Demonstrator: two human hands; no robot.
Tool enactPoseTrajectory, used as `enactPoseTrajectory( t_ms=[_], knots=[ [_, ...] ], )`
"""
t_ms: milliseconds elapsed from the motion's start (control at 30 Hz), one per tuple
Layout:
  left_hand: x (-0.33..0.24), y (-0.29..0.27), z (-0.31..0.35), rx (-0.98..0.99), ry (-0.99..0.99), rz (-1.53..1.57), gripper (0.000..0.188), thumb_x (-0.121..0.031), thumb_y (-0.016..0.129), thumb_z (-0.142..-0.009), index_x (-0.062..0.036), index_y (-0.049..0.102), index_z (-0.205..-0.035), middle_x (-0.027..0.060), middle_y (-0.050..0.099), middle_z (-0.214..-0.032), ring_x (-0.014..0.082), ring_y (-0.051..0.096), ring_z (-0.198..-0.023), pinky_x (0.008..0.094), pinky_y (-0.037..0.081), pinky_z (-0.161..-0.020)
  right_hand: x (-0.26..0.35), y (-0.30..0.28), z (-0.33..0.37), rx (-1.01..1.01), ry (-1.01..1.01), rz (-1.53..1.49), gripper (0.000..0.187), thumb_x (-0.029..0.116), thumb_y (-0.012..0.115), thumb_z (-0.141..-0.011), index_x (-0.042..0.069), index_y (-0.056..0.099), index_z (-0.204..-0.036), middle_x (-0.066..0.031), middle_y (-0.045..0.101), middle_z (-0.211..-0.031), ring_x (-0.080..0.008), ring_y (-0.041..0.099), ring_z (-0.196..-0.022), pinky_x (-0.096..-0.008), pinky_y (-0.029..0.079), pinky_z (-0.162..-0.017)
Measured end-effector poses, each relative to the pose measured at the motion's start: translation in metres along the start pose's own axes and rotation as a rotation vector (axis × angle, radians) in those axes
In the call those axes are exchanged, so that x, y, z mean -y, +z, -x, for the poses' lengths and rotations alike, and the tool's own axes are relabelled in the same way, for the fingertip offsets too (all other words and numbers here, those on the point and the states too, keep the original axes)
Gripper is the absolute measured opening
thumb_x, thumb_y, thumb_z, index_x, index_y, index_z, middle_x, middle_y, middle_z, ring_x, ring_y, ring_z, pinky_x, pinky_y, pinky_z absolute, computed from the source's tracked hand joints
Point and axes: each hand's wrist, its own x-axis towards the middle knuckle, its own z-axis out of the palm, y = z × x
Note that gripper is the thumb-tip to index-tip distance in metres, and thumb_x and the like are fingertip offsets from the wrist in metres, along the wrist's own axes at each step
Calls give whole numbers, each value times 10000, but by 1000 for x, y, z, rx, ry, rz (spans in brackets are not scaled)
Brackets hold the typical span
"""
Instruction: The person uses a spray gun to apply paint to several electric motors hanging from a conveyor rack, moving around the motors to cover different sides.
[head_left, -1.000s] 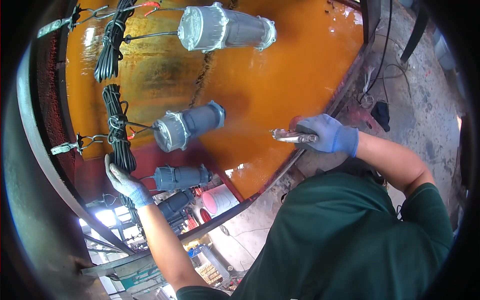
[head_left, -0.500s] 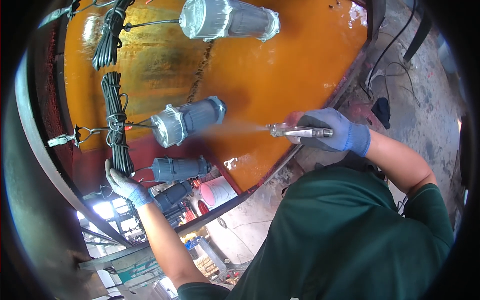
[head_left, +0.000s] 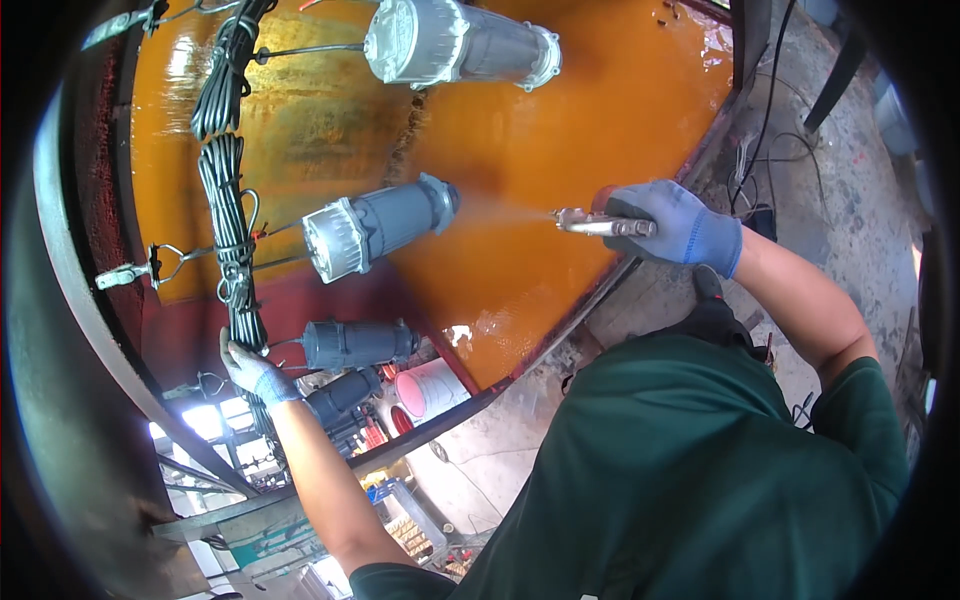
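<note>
My right hand (head_left: pixel 672 228), in a blue-grey glove, is closed round a metal spray gun (head_left: pixel 600 224). A pale mist leaves its nozzle toward the left and meets the far end of a ribbed cylindrical pump-like housing (head_left: pixel 400 226). This housing is mostly grey, with a bare silvery cap at its left end, and hangs sideways beside a bundle of black cable (head_left: pixel 228 215). My left hand (head_left: pixel 255 370), gloved too, wraps round the lower end of that bundle; some of its fingers are hidden behind the cable.
A silver-and-grey housing (head_left: pixel 460 42) hangs farther off, and darker grey ones (head_left: pixel 360 343) hang nearer. Behind them stands an orange, wet-looking panel (head_left: pixel 560 130). A metal rail (head_left: pixel 75 270) curves along the left. A white bucket (head_left: pixel 435 388) and a hose (head_left: pixel 765 110) are beyond the panel's edge.
The spray gun has moved slightly up and right, still misting. The middle housing has turned a little and its body looks greyer. My left hand has shifted slightly downward with the cable.
</note>
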Motion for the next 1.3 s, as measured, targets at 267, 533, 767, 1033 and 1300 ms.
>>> enactPoseTrajectory(
  t_ms=[267, 533, 767, 1033, 1300],
  knots=[
    [23, -6, -15, -62, 79, -123, 376, -255, 519, -1120, -31, 621, -1405, 120, 667, -1279, 182, 624, -1050, 321, 500, -897, 13, -6, -11, -89, -82, -234, 235, 160, 826, -890, 33, 672, -1015, -155, 669, -844, -369, 662, -740, -395, 533, -672],
    [-98, 77, 22, -62, 555, -369, 531, -327, 527, -1104, 13, 531, -1512, 224, 513, -1556, 366, 472, -1443, 478, 354, -1206, 23, -12, -7, -88, -80, -253, 233, 144, 803, -906, 59, 701, -1098, -161, 690, -874, -326, 690, -761, -404, 536, -693],
    [-127, 135, 5, 338, 299, 131, 589, -341, 492, -1136, -34, 376, -1625, 168, 464, -1609, 283, 521, -1414, 413, 422, -1172, -5, 9, 1, 206, 174, 87, 234, 225, 786, -907, 57, 675, -1027, -166, 709, -901, -397, 705, -844, -483, 553, -735],
    [-129, 137, 11, 271, 235, 113, 544, -357, 514, -1131, -19, 485, -1555, 152, 572, -1516, 273, 599, -1319, 385, 512, -1072, 5, 19, 4, 242, 88, -131, 269, 267, 790, -910, 80, 683, -1072, -176, 712, -913, -398, 703, -865, -483, 553, -784],
    [-123, 131, 14, 296, 300, 61, 529, -382, 496, -1130, -77, 487, -1562, 143, 553, -1524, 289, 608, -1301, 406, 560, -996, 2, 19, 2, 79, 144, -229, 248, 265, 804, -894, 67, 664, -947, -178, 702, -846, -397, 700, -805, -462, 554, -707]
  ],
)
